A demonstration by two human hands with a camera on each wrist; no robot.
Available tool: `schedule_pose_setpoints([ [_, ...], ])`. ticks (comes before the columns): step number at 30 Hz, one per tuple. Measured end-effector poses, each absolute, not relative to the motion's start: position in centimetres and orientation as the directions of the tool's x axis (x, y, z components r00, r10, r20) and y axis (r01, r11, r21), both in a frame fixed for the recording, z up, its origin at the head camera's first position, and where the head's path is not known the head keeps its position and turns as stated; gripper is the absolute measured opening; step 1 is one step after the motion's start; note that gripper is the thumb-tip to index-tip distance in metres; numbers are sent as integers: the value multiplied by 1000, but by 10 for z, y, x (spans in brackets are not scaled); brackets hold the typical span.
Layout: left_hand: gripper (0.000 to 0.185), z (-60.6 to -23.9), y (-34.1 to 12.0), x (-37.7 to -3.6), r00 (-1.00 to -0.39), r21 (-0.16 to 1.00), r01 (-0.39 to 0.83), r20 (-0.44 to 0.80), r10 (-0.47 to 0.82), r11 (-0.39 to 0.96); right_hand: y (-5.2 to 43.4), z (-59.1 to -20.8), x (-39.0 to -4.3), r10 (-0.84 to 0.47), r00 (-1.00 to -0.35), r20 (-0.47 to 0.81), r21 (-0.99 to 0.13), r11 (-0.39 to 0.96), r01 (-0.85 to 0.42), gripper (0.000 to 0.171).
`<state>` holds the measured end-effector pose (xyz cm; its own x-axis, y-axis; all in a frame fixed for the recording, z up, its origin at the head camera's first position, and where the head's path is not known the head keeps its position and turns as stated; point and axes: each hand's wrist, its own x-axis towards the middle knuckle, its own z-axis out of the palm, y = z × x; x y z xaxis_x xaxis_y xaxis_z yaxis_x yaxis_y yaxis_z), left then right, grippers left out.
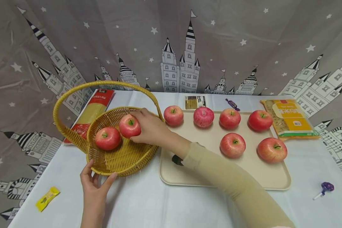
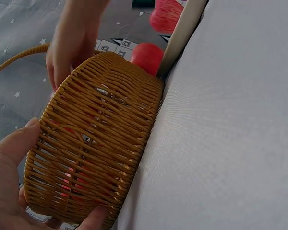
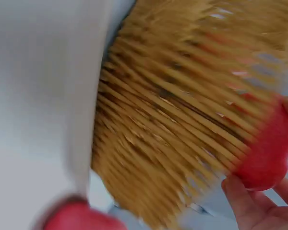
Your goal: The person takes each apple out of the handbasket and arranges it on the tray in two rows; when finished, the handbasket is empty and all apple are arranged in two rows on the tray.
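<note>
My right hand [image 1: 152, 128] grips a red apple [image 1: 129, 126] over the inside of a yellow wicker basket [image 1: 131, 164]. Another apple [image 1: 108, 138] lies in the basket on its left side. In the right wrist view the gripped apple [image 3: 266, 153] shows past the blurred basket weave [image 3: 182, 110], fingers around it. My left hand [image 1: 95, 185] holds the basket's near rim, thumb and fingers spread along it. Seen from the left wrist, the left hand [image 2: 12, 177] clasps the woven wall [image 2: 91, 134] at its lower end.
A cream tray [image 1: 185, 177] right of the basket bears several apples [image 1: 232, 145]. Behind the basket lies a red-and-yellow packet [image 1: 95, 107]; a yellow food bag [image 1: 290, 118] is at the far right. A yellow candy [image 1: 47, 199] and a purple lollipop [image 1: 327, 187] lie near the sides.
</note>
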<state>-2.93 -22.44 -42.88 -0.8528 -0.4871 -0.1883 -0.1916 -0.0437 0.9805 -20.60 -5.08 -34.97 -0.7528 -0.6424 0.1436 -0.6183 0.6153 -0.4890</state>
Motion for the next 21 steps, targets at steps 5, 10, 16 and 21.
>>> schedule_pose_setpoints([
  [5, 88, -431, -225, -29, -854, 984, -175, -171, -491, -38, 24, -330, -173, -576, -789, 214, -565, 586, -581, 79],
  [10, 89, -431, -225, -31, -850, 983, -185, -167, -500, -15, 93, -347, -158, -445, -882, 153, -547, 705, -451, 78],
  [16, 87, -431, -226, -30, -853, 985, -171, -153, -498, -10, 134, -380, -157, -392, -920, 11, -497, 796, -345, 78],
  [21, 88, -431, -225, -30, -855, 986, -168, -153, -495, -14, 142, -392, -159, -364, -931, -25, -497, 813, -304, 81],
])
